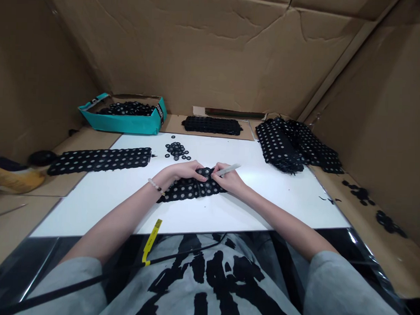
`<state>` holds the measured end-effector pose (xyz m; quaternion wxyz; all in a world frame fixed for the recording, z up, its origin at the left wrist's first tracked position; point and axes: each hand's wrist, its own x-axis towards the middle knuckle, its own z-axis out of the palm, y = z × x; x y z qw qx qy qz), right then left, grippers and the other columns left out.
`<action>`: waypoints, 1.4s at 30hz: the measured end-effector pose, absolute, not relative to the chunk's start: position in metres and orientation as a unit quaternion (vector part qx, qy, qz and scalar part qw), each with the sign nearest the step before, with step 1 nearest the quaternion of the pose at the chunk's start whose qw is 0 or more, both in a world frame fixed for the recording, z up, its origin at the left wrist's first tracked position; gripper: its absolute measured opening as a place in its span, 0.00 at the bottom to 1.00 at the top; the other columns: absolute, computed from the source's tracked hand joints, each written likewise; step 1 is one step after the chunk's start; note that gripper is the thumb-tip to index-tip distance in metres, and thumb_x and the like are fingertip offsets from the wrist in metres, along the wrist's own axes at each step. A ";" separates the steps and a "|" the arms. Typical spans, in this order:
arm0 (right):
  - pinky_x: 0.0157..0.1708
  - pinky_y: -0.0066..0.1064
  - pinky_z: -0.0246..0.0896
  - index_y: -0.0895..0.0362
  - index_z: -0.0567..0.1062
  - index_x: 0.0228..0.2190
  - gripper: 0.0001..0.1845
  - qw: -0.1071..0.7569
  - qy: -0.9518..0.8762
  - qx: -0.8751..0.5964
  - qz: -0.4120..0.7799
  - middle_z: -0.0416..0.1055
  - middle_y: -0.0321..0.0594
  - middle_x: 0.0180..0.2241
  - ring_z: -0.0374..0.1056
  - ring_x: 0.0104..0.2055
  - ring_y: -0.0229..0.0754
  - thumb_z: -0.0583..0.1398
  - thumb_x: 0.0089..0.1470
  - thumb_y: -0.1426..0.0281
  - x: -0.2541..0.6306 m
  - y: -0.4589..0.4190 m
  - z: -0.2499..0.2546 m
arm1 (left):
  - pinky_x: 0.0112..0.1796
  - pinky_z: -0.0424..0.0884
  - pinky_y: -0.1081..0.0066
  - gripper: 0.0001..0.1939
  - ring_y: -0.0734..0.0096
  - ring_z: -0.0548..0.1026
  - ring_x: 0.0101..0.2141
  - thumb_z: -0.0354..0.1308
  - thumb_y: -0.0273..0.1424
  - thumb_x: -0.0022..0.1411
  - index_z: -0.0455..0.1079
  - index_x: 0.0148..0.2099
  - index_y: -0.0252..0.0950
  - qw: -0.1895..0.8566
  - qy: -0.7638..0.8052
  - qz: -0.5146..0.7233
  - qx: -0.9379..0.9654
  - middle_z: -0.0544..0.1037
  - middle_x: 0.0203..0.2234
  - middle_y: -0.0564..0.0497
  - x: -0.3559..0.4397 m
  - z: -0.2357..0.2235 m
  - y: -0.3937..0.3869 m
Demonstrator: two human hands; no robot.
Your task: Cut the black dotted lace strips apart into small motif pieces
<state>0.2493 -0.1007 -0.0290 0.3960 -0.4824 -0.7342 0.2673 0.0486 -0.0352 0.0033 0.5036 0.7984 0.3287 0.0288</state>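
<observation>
A black perforated strip with pale round holes (190, 189) lies on the white board (263, 196) in front of me. My left hand (184, 170) rests flat on the strip's upper edge, fingers pressing it down. My right hand (226, 180) is closed around a thin silvery tool (229, 168), like tweezers or a pen, whose tip points at the strip's top middle. A small heap of black round pieces (176, 150) sits on the board just beyond my hands.
Another perforated strip (99, 159) lies at the left. A teal box (124, 114) with black pieces stands at the back left, a stack of strips (212, 125) at the back middle, more stacks (296, 144) at the right. Cardboard walls surround everything.
</observation>
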 end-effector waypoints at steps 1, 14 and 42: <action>0.37 0.31 0.59 0.54 0.65 0.23 0.06 0.394 -0.742 -0.477 0.260 0.72 0.35 0.28 0.65 0.34 0.40 0.56 0.50 0.69 0.248 -0.101 -0.027 | 0.31 0.57 0.71 0.18 0.72 0.61 0.25 0.64 0.46 0.48 0.69 0.26 0.35 0.508 0.318 0.023 0.801 0.67 0.20 0.56 0.048 0.004 -0.034; 0.41 0.33 0.62 0.55 0.69 0.22 0.04 0.362 -0.687 -0.502 0.380 0.75 0.37 0.31 0.70 0.37 0.43 0.60 0.45 0.69 0.276 -0.086 -0.017 | 0.36 0.63 0.70 0.18 0.66 0.71 0.33 0.59 0.45 0.53 0.75 0.37 0.35 0.380 0.386 0.118 0.833 0.78 0.31 0.50 0.053 -0.005 -0.039; 0.36 0.31 0.59 0.54 0.68 0.25 0.06 0.396 -0.678 -0.509 0.352 0.71 0.33 0.28 0.66 0.32 0.39 0.59 0.48 0.65 0.259 -0.087 -0.028 | 0.37 0.61 0.70 0.24 0.63 0.72 0.36 0.65 0.48 0.46 0.75 0.40 0.37 0.352 0.404 0.080 0.841 0.78 0.34 0.51 0.051 -0.003 -0.038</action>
